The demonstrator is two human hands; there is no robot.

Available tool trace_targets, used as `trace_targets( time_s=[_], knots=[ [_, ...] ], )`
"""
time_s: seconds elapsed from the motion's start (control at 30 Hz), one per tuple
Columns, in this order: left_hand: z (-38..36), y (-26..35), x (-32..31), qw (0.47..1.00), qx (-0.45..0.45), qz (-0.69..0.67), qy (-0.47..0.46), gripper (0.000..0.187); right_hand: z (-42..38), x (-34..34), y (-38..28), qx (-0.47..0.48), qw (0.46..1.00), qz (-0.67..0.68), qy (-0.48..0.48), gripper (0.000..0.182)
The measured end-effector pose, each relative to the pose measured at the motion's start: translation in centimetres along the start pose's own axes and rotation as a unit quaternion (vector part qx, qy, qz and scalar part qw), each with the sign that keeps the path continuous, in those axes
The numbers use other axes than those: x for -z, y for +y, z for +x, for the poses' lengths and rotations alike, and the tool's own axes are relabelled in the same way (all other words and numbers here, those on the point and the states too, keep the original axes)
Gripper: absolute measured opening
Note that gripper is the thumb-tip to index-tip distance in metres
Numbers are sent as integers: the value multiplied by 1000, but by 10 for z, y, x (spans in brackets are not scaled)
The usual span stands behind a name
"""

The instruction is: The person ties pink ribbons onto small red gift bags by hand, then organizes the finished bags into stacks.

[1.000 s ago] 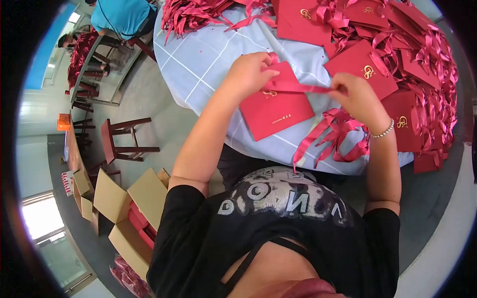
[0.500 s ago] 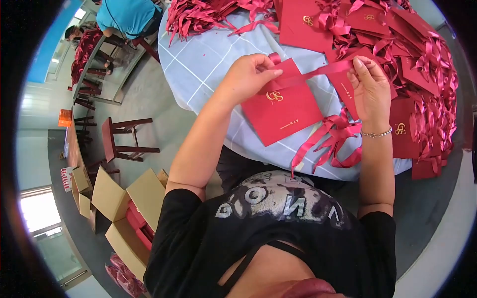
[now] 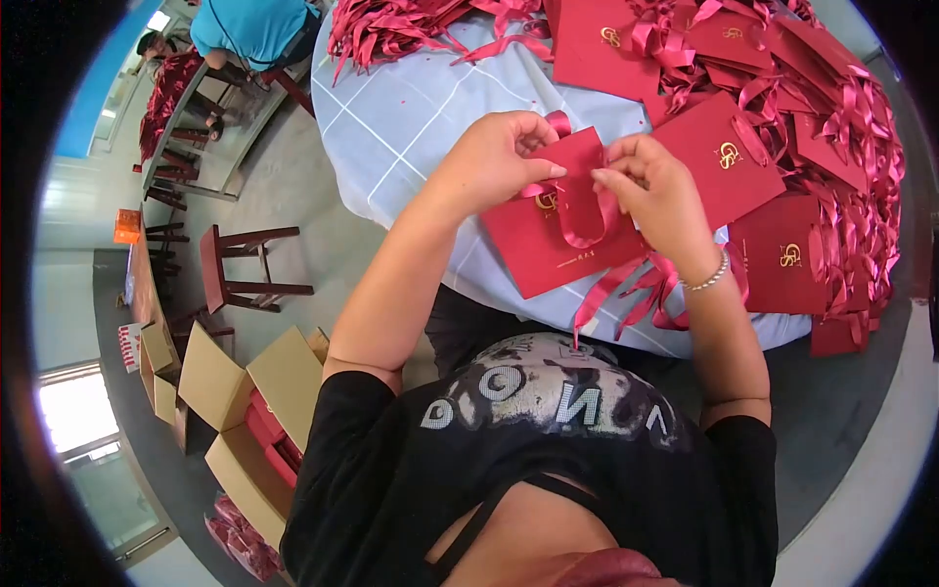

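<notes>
A flat red paper bag with a gold emblem lies tilted at the table's front edge. My left hand is closed at its upper left edge, thumb on the front, pinching a red ribbon against it. At the upper right edge of the bag, my right hand pinches the other part of the ribbon between thumb and fingers. Between both hands the ribbon hangs in a loop over the bag's front. The ribbon's ends are hidden by my fingers. Loose ribbons lie just below, close to my right wrist.
Red bags with ribbons are heaped along the table's right side, and a ribbon pile lies at the back. A checked cloth covers the table. To the left are a wooden stool, an open carton and a person in blue.
My right hand has moved left and down to the bag's edge. The ribbon, stretched out to the right before, now sags in a loop. My left hand keeps its place.
</notes>
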State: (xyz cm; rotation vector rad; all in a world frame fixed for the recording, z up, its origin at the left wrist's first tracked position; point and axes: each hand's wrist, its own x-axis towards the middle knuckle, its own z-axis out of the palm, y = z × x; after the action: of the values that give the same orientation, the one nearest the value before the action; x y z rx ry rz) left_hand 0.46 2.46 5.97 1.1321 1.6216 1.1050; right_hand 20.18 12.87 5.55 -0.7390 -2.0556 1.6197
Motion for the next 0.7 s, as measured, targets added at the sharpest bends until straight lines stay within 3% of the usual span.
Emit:
trace_targets(
  time_s=[0.07, 0.2, 0.27, 0.6, 0.7],
  knots=[
    [-4, 4, -3, 1000, 13, 0, 7, 23, -2, -8, 10, 39, 999, -14, 8, 17],
    [-8, 2, -9, 991, -70, 95, 56, 22, -2, -17, 18, 137, 980, -124, 78, 15],
    [-11, 6, -12, 972, -121, 184, 84, 22, -3, -17, 9, 117, 978, -153, 81, 15],
    [-19, 14, -23, 941, -177, 254, 134, 20, -1, -12, -8, 87, 966, -240, 44, 17],
    [-23, 17, -27, 927, -202, 277, 151, 19, 1, -11, -9, 37, 979, -199, 36, 17]
  ],
)
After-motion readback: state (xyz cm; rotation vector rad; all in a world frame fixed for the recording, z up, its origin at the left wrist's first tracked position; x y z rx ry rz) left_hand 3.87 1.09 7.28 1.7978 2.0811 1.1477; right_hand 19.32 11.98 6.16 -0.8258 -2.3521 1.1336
